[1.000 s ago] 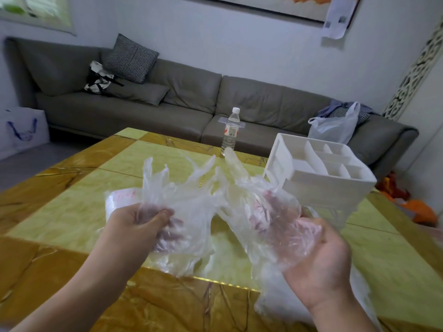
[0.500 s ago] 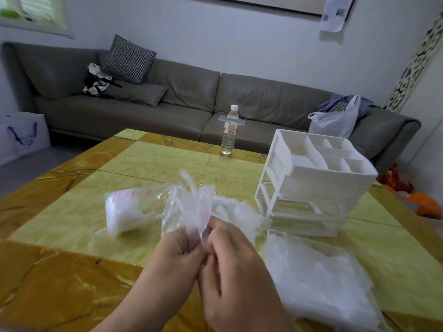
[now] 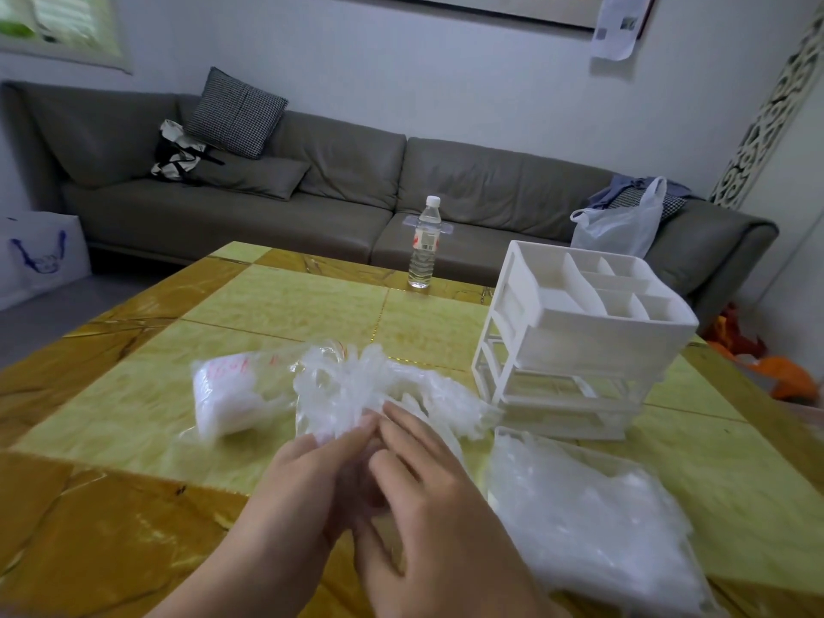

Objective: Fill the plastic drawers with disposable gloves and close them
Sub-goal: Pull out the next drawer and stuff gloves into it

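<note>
Bunching gloves (image 3: 356, 390) between both hands' fingers (image 3: 397, 421), beside drawers (image 3: 579, 341)

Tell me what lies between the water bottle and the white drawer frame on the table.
Nothing: in the head view, only bare tabletop separates the water bottle from the drawer frame.

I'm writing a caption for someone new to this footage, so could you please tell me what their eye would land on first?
First, the two hands, left hand and right hand, meeting low in the middle, working a crumpled bunch of clear disposable gloves above the yellow marble-patterned table. To their right stands the white plastic drawer unit, its lower slots open, with a pulled-out drawer heaped with gloves in front of it.
</note>
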`<act>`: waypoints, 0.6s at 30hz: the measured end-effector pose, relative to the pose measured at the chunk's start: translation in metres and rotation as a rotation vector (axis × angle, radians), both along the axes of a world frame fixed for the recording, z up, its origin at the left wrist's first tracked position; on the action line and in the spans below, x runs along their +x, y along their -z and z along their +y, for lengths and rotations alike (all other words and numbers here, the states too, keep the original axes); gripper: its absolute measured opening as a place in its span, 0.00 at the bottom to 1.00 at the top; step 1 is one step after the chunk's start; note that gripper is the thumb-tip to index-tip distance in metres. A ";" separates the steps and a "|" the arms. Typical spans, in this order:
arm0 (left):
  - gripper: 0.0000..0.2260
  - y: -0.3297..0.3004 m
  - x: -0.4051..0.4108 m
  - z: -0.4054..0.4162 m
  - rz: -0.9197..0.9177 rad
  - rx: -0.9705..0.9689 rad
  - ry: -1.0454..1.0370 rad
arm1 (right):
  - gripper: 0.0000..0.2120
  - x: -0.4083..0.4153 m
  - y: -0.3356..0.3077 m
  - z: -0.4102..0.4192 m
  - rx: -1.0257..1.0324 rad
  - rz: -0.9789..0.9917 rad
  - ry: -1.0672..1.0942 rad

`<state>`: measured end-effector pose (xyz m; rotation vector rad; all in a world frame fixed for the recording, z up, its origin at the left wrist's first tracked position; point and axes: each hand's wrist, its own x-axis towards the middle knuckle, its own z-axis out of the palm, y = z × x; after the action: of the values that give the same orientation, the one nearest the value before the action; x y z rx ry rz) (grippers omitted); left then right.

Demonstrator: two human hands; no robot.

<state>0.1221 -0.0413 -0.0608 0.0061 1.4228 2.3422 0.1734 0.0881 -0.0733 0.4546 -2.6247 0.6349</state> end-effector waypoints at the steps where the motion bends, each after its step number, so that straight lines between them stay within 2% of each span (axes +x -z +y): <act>1: 0.11 -0.002 -0.001 -0.001 0.004 -0.014 -0.049 | 0.15 0.003 -0.005 0.003 -0.087 -0.005 -0.016; 3: 0.10 -0.004 -0.003 -0.004 0.038 -0.054 -0.151 | 0.14 0.004 -0.012 0.010 -0.310 0.018 0.000; 5: 0.10 -0.010 -0.006 -0.008 0.102 -0.064 -0.187 | 0.17 0.001 -0.010 0.018 -0.582 0.078 0.118; 6: 0.11 -0.010 -0.008 -0.011 0.147 -0.057 -0.189 | 0.20 -0.002 -0.012 0.020 -0.751 0.026 0.193; 8: 0.12 -0.015 -0.009 -0.015 0.198 -0.013 -0.169 | 0.26 -0.009 -0.019 0.023 -1.103 -0.295 0.253; 9: 0.12 -0.017 -0.009 -0.017 0.214 -0.006 -0.147 | 0.26 -0.012 -0.022 0.025 -1.283 -0.497 0.179; 11: 0.12 -0.017 -0.009 -0.020 0.242 -0.014 -0.078 | 0.19 -0.010 -0.030 0.027 -1.532 -0.795 0.014; 12: 0.13 -0.016 -0.010 -0.021 0.246 -0.016 -0.045 | 0.18 -0.010 -0.030 0.029 -1.564 -0.839 -0.044; 14: 0.13 -0.014 -0.009 -0.020 0.253 -0.060 0.016 | 0.17 -0.010 -0.027 0.030 -1.548 -0.751 -0.043; 16: 0.13 -0.014 -0.007 -0.019 0.244 -0.116 0.004 | 0.10 -0.014 -0.023 0.033 -1.600 -0.573 0.064; 18: 0.13 -0.013 -0.005 -0.014 0.207 -0.142 -0.041 | 0.03 -0.017 -0.021 0.036 -1.554 -0.418 0.184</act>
<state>0.1174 -0.0555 -0.0476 0.1862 1.6999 2.3230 0.1564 0.1244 -0.0524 -0.4355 -1.6030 2.4413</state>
